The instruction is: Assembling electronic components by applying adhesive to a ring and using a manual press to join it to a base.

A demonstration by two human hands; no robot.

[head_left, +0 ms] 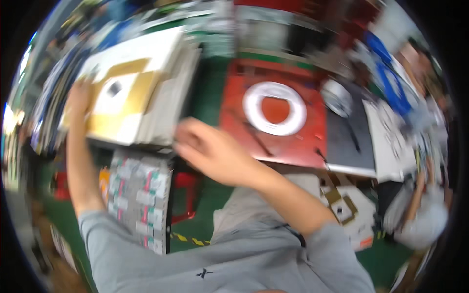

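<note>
The left hand (78,97) is blurred at the pale stack (139,90) — contact unclear.

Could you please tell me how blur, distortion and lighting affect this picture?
In the head view, blur smears the left hand and the stack of boards; the white ring looks clearer; also in the head view, fisheye distortion bows straight edges near the rim, corners go black, and bright patches at far left look washed out.

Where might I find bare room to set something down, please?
A bare patch lies on the red rectangular board, between the white flat ring and front edge, right of the thin dark stick. The left is crowded: a white-and-gold stack of flat pieces, with left hand and right hand beside it.
</note>
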